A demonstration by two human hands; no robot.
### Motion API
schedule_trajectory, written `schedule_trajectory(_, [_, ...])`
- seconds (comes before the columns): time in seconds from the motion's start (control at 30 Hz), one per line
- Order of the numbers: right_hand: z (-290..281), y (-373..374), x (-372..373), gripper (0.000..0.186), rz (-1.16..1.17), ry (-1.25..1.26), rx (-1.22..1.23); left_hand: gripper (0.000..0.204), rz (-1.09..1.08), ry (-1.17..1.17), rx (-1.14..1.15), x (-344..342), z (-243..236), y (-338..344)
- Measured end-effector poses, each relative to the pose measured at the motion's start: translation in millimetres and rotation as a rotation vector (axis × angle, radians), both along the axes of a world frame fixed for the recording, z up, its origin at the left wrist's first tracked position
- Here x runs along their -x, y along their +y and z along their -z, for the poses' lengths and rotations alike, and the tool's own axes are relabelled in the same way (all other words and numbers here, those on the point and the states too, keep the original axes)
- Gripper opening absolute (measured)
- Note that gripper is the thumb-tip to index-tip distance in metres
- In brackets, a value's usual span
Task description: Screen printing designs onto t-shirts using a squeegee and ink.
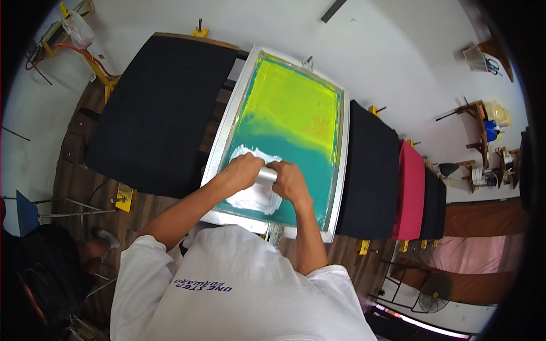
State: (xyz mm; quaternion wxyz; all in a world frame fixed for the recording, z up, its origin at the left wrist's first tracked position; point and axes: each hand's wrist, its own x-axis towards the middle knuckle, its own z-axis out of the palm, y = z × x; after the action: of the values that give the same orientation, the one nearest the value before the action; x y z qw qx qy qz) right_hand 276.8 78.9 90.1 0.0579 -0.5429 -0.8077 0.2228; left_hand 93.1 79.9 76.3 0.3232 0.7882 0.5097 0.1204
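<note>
My left hand (pixel 244 169) and my right hand (pixel 287 182) are both closed around a silver squeegee handle (pixel 266 174). They hold it over the lower part of a screen frame (pixel 344 131) with a silver rim, where a white patch of ink (pixel 253 202) is spread on the teal mesh (pixel 310 187). Yellow-green ink (pixel 287 96) covers the upper part of the mesh, with faint lettering showing in it. The squeegee's blade is hidden beneath the handle and my hands.
Black cloth-covered boards (pixel 153 102) flank the screen, with a pink one (pixel 409 187) at right, on yellow brackets (pixel 125 198). Wall shelves (pixel 478 131) hold containers; a fan (pixel 435 292) stands at lower right. Another person's leg (pixel 96 250) shows beside a chair at lower left.
</note>
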Motion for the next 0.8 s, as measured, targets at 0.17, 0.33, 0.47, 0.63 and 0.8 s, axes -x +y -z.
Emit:
schedule_trajectory(0.17, [2,-14,0,0.044,0.011,0.056,-0.021,0.046,-0.001,0.002,0.028,1,-7,-18])
schedule_trajectory(0.33, [1,-43,-1,0.045,0.012,0.066,-0.020,0.045,-0.018,-0.036,0.090,0,-8,-43])
schedule_trajectory(0.47, [-8,-66,5,0.047,0.046,0.056,0.036,0.041,-0.009,-0.042,0.090,3,-8,-65])
schedule_trajectory(0.63, [-14,-88,9,0.050,0.068,0.041,0.097,0.040,-0.026,-0.071,0.163,7,-20,-86])
schedule_trajectory(0.8, [-18,-87,5,0.040,0.024,0.071,0.102,0.037,0.090,0.015,0.178,13,-19,-86])
